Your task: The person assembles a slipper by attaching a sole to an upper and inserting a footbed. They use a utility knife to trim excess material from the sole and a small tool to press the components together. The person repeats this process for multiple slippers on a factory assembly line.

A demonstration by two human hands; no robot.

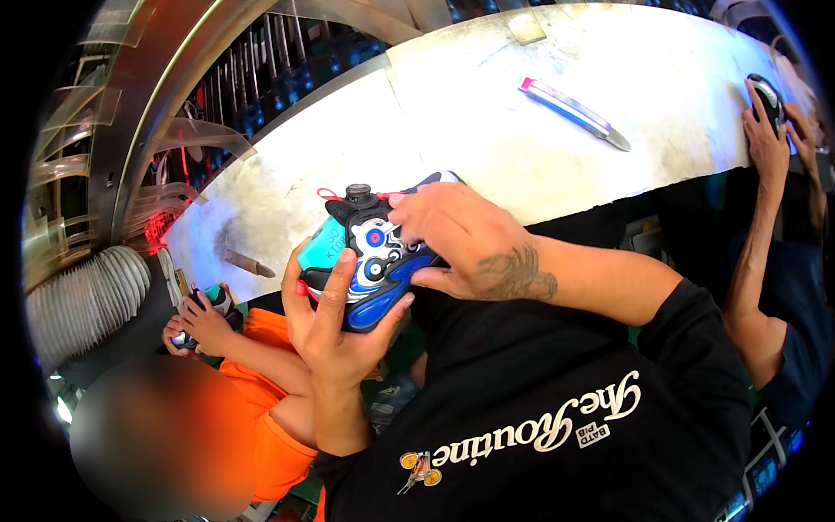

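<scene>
A black, blue and white sneaker (396, 277) with a teal heel panel and red loops is held up over the near edge of the pale worktable (452, 113). A dark round knob (357, 191) stands out of its ankle opening. My left hand (335, 317) is closed around the heel end and the sole, its fingers spread along the side. Bent over the front part, my right hand (465, 235) has its fingers on the upper and its thumb near the blue sole. The toe is partly hidden behind this hand.
On the table lie a long flat tool (574, 113) with a pointed grey tip and a short brownish tool (250, 263). Co-workers' hands hold shoes at left (213, 304) and at right (765, 97). A ribbed white hose (87, 287) stands at far left, near a metal frame with clear strips.
</scene>
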